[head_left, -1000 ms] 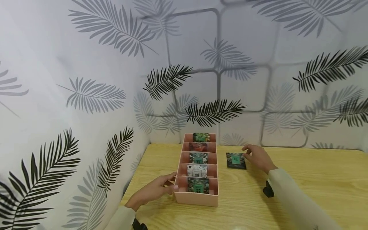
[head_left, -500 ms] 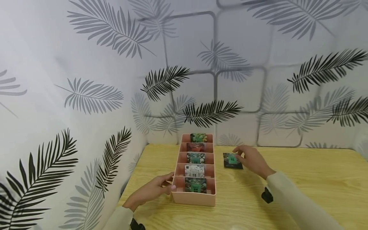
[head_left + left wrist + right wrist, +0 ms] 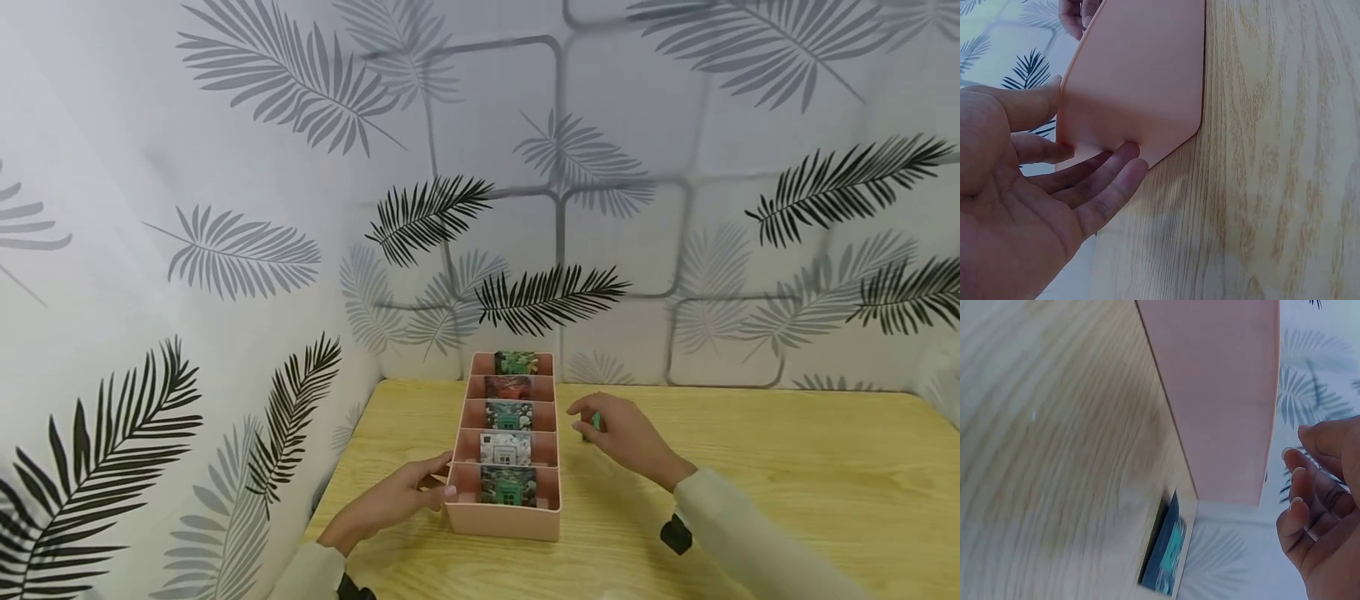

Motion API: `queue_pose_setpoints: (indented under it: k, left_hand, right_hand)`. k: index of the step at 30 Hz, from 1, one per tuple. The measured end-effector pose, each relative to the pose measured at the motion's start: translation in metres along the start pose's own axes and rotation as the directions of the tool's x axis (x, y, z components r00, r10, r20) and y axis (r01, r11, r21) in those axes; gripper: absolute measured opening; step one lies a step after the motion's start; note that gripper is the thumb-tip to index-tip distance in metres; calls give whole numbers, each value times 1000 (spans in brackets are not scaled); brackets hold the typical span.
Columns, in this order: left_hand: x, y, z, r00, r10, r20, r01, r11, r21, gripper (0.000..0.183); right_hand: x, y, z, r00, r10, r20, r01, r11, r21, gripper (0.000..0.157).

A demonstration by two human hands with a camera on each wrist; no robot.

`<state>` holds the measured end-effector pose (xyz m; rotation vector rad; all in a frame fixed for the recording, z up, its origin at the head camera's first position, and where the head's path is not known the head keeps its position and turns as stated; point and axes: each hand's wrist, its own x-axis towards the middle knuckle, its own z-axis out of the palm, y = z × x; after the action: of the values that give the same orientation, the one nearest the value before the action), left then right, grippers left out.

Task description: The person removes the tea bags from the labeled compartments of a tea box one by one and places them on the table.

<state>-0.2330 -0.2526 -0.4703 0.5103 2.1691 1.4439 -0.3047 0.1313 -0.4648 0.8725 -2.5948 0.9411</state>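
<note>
A pink divided box (image 3: 504,523) stands on the table, with patterned packets in its compartments: a dark green one (image 3: 508,487) in front, a white one (image 3: 506,449), a teal-and-dark one (image 3: 508,416), a red one (image 3: 507,387) and a green-yellow one (image 3: 516,362). My left hand (image 3: 390,502) touches the box's near left corner, thumb at the rim and fingertips against the outside wall. My right hand (image 3: 626,437) hovers right of the box, fingers loosely bent, with nothing visible between them. A dark packet with a green label (image 3: 1166,553) lies on the table, mostly hidden behind it in the head view.
The wood-grain table (image 3: 810,475) stretches to the right of the box. A white leaf-patterned curtain or wall covering (image 3: 247,250) rises along the left and back edges.
My right hand has come off the dark packet's right side and shifted left towards the box, now covering most of that packet. The left hand stays at the box corner.
</note>
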Motion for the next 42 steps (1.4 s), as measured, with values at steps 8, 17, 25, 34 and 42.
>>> queue_pose_setpoints:
  k: [8, 17, 25, 34, 42]
  left_hand:
    - [-1, -1, -1, 1000, -19, -3, 18, 1000, -24, 74]
    - [1, 2, 3, 1000, -4, 7, 4, 1000, -27, 72]
    - [0, 0, 1, 1000, -1, -4, 1, 1000, 0, 73]
    - [1, -1, 0, 1000, 11, -3, -11, 1000, 6, 74]
    - [1, -1, 1, 1000, 24, 3, -24, 1000, 8, 73]
  right_hand:
    - [2, -31, 15, 996, -64, 62, 64, 998, 2, 17]
    - [-4, -53, 26, 987, -112, 112, 108, 993, 42, 18]
    - [-5, -64, 31, 973, -164, 161, 170, 985, -28, 9]
    - [-7, -69, 32, 962, -198, 190, 215, 974, -69, 8]
    - [-9, -72, 32, 964, -186, 190, 204, 976, -80, 9]
